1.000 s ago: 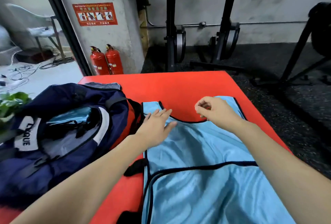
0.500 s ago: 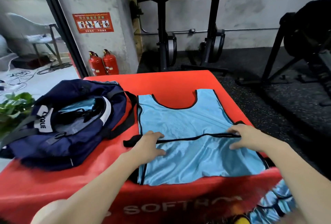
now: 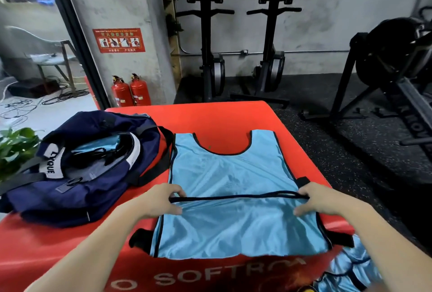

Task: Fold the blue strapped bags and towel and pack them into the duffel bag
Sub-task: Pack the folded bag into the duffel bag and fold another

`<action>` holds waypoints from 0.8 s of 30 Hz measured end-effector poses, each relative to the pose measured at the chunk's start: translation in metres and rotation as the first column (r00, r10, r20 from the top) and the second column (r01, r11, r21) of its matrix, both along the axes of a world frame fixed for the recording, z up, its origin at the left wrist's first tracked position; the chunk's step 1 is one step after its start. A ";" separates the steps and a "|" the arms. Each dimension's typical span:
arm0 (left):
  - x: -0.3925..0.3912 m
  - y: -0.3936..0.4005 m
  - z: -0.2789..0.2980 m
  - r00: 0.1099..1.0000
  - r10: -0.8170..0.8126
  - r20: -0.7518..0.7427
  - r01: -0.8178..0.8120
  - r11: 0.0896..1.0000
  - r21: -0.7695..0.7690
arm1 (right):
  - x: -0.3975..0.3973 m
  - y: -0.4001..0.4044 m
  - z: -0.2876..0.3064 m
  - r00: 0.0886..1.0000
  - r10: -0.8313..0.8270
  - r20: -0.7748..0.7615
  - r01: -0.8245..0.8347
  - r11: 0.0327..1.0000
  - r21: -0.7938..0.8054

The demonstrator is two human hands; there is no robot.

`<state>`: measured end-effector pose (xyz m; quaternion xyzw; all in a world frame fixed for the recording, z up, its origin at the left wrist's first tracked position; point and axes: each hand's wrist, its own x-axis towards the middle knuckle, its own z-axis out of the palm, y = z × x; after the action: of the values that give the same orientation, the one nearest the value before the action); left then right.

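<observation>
Gym equipment lines the grey wall at the back, with two red fire extinguishers [image 3: 131, 92] standing by a pillar. Nearer, a red padded table [image 3: 222, 116] carries the work. A light blue bib [image 3: 229, 172] with black trim lies flat on it, neck opening pointing away, its near half folded up so a black-edged hem runs across the middle. The left hand [image 3: 159, 201] pinches that hem at the left end and the right hand [image 3: 315, 200] pinches it at the right end; each grip is closed on the cloth.

The fabric looks thin, shiny and limp, so it will likely slide and sag unless held at both corners and kept taut. The trimmed edges seem the firmest places to hold.

A navy duffel bag [image 3: 77, 170] sits unzipped just left of the bib, with blue cloth showing inside. More blue fabric [image 3: 350, 270] hangs below the table's near right corner. A green plant [image 3: 14, 149] shows at far left.
</observation>
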<state>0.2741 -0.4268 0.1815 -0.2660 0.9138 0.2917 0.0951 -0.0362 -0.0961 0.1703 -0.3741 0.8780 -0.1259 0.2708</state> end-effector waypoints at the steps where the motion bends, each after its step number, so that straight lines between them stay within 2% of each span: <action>1: 0.004 -0.004 0.001 1.000 -0.005 0.008 0.005 1.000 0.020 | 0.001 0.002 0.004 0.999 0.015 0.039 -0.014 0.999 -0.030; 5: 0.012 -0.016 0.022 0.995 0.038 -0.092 -0.026 0.991 0.130 | 0.004 0.003 0.033 0.963 -0.004 0.270 0.096 0.939 -0.329; 7: 0.008 -0.019 0.043 0.959 0.138 -0.248 -0.058 0.951 0.303 | -0.003 -0.002 0.047 0.918 -0.016 0.397 0.224 0.846 -0.484; 9: -0.006 -0.028 0.058 0.852 0.340 -0.398 -0.095 0.849 0.520 | -0.012 -0.016 0.060 0.853 -0.047 0.520 0.395 0.710 -0.583; 10: -0.016 -0.033 0.062 0.781 0.428 -0.455 -0.108 0.811 0.575 | -0.017 -0.027 0.064 0.828 -0.075 0.556 0.470 0.635 -0.614; 12: -0.042 -0.047 0.057 0.660 0.506 -0.555 -0.191 0.828 0.527 | -0.031 -0.053 0.058 0.821 -0.164 0.547 0.543 0.522 -0.658; 13: -0.055 -0.053 0.049 0.618 0.521 -0.588 -0.244 0.839 0.487 | -0.039 -0.065 0.050 0.834 -0.236 0.499 0.545 0.500 -0.673; 14: -0.067 -0.059 0.038 0.598 0.537 -0.595 -0.293 0.838 0.461 | -0.048 -0.075 0.035 0.845 -0.301 0.442 0.534 0.510 -0.674; 15: -0.075 -0.065 0.024 0.604 0.551 -0.576 -0.334 0.831 0.445 | -0.057 -0.082 0.017 0.864 -0.361 0.351 0.503 0.573 -0.647; 17: -0.082 -0.072 0.000 0.696 0.552 -0.460 -0.416 0.832 0.368 | -0.064 -0.090 -0.007 0.896 -0.405 0.183 0.437 0.725 -0.533; 18: -0.083 -0.075 -0.010 0.758 0.526 -0.385 -0.437 0.849 0.298 | -0.067 -0.091 -0.016 0.897 -0.418 0.142 0.430 0.756 -0.494; 20: -0.085 -0.080 -0.019 0.830 0.469 -0.302 -0.440 0.883 0.164 | -0.073 -0.092 -0.023 0.894 -0.426 0.137 0.437 0.764 -0.474; 24: -0.085 -0.086 -0.013 0.840 0.420 -0.343 -0.420 0.904 0.077 | -0.088 -0.093 -0.023 0.895 -0.401 0.194 0.444 0.770 -0.458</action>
<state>0.1887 -0.5126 0.1687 -0.4032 0.8356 0.3474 -0.1362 -0.1238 -0.1890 0.1471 -0.2176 0.8657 -0.4181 0.1685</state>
